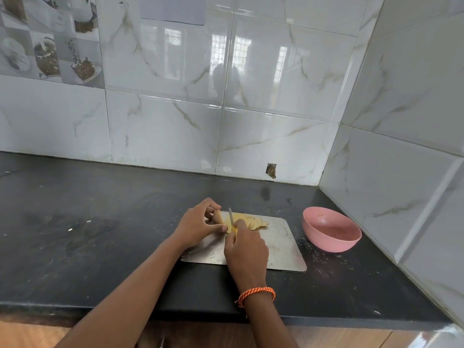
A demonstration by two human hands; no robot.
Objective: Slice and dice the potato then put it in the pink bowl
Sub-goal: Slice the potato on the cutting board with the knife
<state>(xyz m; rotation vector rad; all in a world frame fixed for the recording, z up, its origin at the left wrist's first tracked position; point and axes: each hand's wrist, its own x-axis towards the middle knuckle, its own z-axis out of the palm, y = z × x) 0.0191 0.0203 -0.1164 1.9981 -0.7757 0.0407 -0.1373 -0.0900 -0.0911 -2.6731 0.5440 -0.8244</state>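
Two hands meet over the board (281, 249) on the dark worktop (88, 222). Left hand (198, 226) pinches the potato (218, 216) end; right hand (246, 249) grips a knife (230, 214), blade just beside the left fingertips. Slices (253, 221) fan beyond the right hand. Pink bowl (331, 231) sits well right of both.

A dark stone countertop (100, 222) meets glossy white marble-patterned wall tiles (276, 71) in a corner. Window reflections shine on the tiles. Decorative picture tiles (47, 38) sit upper left, a paper sheet (173, 8) beside them, wood cabinet front (30, 335) below
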